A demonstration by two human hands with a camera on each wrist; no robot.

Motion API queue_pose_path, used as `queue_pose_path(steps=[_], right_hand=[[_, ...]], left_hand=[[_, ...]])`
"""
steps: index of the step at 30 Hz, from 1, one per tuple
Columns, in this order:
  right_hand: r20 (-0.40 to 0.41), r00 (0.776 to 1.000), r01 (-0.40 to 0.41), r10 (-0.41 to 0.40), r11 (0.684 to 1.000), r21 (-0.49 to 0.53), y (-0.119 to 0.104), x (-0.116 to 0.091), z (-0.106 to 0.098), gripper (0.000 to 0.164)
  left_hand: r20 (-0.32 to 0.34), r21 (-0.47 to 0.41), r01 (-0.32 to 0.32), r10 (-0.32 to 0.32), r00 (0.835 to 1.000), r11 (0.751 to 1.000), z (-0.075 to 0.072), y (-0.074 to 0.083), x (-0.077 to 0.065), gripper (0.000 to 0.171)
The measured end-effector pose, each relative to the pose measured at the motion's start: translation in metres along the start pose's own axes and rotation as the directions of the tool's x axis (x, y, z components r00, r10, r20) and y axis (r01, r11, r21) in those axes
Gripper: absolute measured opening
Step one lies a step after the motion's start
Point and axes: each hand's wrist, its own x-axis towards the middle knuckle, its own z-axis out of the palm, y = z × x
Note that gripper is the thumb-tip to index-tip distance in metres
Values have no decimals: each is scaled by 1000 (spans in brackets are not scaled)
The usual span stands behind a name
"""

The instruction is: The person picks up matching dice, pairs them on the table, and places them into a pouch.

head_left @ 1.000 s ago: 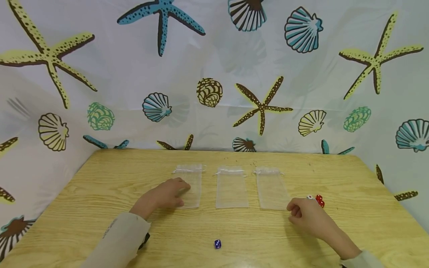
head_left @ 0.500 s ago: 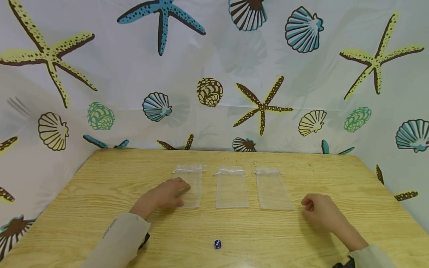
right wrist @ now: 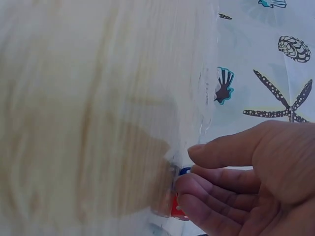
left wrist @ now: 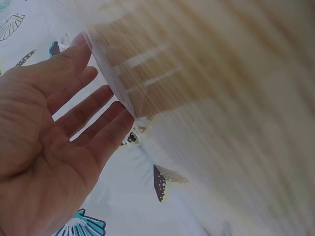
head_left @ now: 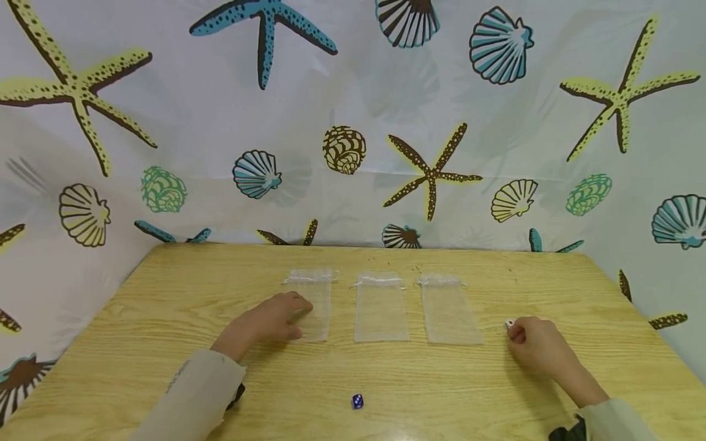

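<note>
On the wood-grain worktop [head_left: 165,306], things are lying as follows, from left to right. At far left, a pale sleeve [head_left: 190,395] is covering the forearm, with a dark band showing at its edge. The left hand [head_left: 276,318] is lying relaxed, its fingers loosely extended over the left bag [head_left: 320,294] and grasping nothing. This bag is lying flat, its sheer fabric showing the wood grain beneath. Nearer the viewer, a blue die [head_left: 357,402] is sitting alone. Beyond it, the middle bag [head_left: 381,309] is lying flat, its drawstring end pointing away. The right bag [head_left: 451,312] is lying beside it, slightly slanted. Farther right, a white die [head_left: 509,324] is showing at the fingertips of the right hand [head_left: 540,348]. This hand's fingers are bending inward; whether they are grasping a die cannot be told. In the right wrist view, a red die [right wrist: 177,208] and something blue [right wrist: 185,170] are peeking out, partly hidden by the fingers. Behind everything, a shell-and-starfish cloth [head_left: 353,92] is hanging.
</note>
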Motion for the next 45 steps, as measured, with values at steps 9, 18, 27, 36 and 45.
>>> queue_pose_path(steps=[9, 18, 27, 36, 45], right_hand=[[-42, 997, -62, 61, 997, -38, 9, -2, -4, 9], [-69, 995, -71, 67, 996, -49, 12, 0, -6, 19], [-48, 996, -73, 71, 996, -52, 12, 2, -3, 16], [-33, 997, -74, 73, 997, -35, 13, 5, -2, 17], [-23, 997, -77, 76, 996, -38, 12, 4, -3, 15]], left_hand=[[-8, -15, -3, 3, 1000, 1000, 3, 0, -1, 46], [-2, -12, 2, -2, 1000, 1000, 1, 3, -3, 46], [-4, -4, -9, 9, 1000, 1000, 3, 0, -2, 46], [-6, 6, 0, 0, 1000, 1000, 5, 0, 0, 47], [11, 3, 3, -3, 1000, 1000, 2, 2, -1, 47]])
